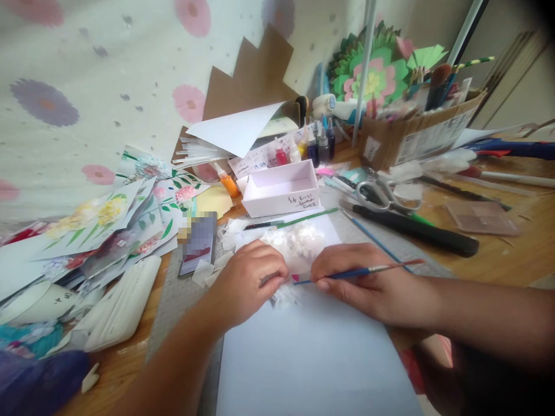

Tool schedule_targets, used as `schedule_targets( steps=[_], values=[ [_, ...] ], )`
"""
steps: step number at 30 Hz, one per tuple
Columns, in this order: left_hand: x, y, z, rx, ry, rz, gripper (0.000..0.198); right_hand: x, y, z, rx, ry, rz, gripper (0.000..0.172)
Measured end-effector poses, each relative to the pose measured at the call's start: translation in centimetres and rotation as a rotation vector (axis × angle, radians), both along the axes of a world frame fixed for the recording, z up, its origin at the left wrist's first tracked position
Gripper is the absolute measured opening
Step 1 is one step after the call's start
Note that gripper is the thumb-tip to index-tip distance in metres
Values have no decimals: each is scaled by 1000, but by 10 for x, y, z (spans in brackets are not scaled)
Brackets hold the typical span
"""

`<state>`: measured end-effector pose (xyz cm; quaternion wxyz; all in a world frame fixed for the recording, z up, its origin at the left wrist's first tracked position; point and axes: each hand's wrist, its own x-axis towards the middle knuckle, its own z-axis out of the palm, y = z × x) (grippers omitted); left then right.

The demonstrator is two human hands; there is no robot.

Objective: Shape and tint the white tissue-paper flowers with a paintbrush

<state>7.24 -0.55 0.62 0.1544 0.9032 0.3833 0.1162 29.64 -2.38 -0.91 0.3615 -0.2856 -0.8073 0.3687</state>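
My right hand [368,283] is closed round a blue paintbrush [347,273]. Its reddish bristles point right, and the thin handle end reaches left toward my left hand [251,280]. That hand is closed in a pinch over frilly white paper pieces [286,297]; what exactly lies between its fingertips is hidden. A small pink spot [296,278] shows between the two hands. Just beyond them sits a fluffy heap of white paper petals [299,238]. Both hands are above a large white sheet [303,358] on a grey cutting mat [167,315].
Behind the petals stands a white box [281,188], with small paint bottles [318,144] behind it. A phone [198,245] and painted flower cards [104,214] are left. Scissors [385,193], a black-handled tool [416,228] and a cardboard box of brushes [416,130] are right.
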Motion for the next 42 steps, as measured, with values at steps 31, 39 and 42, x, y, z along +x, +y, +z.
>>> schedule_targets(
  steps=[31,39,42],
  values=[
    [-5,-1,0,-76,46,11,12,-11,21,2,-112,40,-211,19],
    [-4,-1,-2,-80,58,7,19,-5,21,-1,-144,-87,-220,20],
    [-5,-1,-3,-81,77,18,17,-7,19,-3,-140,-83,-196,21]
  ],
)
